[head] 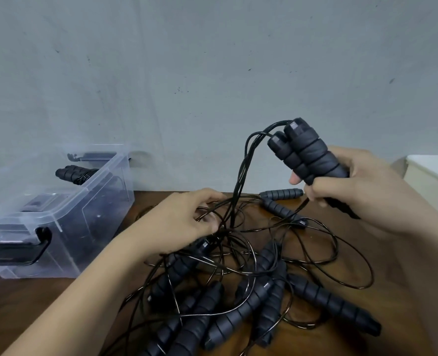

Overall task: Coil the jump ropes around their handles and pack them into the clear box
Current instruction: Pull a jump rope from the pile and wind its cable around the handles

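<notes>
The right hand [367, 191] is gripping paired handles [307, 152]; the left hand [187, 222] is pinching cord [241, 176] at the worktop's [405, 291] far edge, wisely freeing slack before winding.

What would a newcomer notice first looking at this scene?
The right hand grips two dark handles raised above the wooden table, their cords trailing down into the left hand. Below lies a tangled pile of jump ropes. At far left, the clear box holds a coiled rope.
</notes>
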{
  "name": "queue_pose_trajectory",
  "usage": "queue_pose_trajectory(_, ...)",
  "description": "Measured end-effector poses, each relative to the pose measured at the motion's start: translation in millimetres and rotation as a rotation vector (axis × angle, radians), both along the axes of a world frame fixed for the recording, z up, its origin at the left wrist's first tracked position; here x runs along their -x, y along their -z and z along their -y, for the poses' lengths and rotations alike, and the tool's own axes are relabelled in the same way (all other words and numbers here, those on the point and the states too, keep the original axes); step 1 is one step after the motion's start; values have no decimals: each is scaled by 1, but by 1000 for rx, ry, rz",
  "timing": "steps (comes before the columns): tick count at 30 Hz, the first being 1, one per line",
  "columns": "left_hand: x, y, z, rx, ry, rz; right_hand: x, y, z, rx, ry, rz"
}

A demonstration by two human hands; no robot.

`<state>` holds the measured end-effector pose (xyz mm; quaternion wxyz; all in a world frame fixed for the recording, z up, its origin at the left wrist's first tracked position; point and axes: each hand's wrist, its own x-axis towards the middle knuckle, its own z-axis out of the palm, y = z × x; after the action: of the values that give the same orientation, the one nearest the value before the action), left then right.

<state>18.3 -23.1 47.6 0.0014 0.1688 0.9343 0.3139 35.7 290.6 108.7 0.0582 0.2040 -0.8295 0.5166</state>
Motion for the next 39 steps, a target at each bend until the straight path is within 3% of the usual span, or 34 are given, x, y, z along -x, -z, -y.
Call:
queue_pose_trajectory(3,2,-7,3,-227,-54,47,6,-10,5,-9,47,-13)
queue_pose_trajectory(7,13,-44,34,-594,-302,-223,21,-28,-2,104,174,-45)
queue_pose_trajectory(8,15,-52,43,-627,-326,-273,24,-29,-5,135,206,-48)
queue_pose_trajectory(12,22,-60,60,-429,-412,-371,40,-15,-11,80,249,34)
queue_pose_trajectory(16,33,-65,65,-658,-432,-292,70,11,-19,-155,292,133)
queue_pose_trajectory(19,36,-62,59,-522,-343,-193,89,36,-18,-433,319,131)
queue_pose_trajectory(23,37,-53,56,-446,-349,-165,105,69,-18,-638,347,197)
queue_pose_trajectory(28,37,-44,55,-256,-381,-112,112,97,-23,-644,380,239)
queue_pose_trajectory(32,33,-41,48,-151,-397,-224,122,111,-32,-754,490,219)
queue_pose_trajectory(35,28,-44,31,-125,-294,-370,118,110,-25,-804,566,68)
queue_pose_trajectory(39,31,-41,-8,-101,-77,-416,107,106,-1,-720,382,-18)
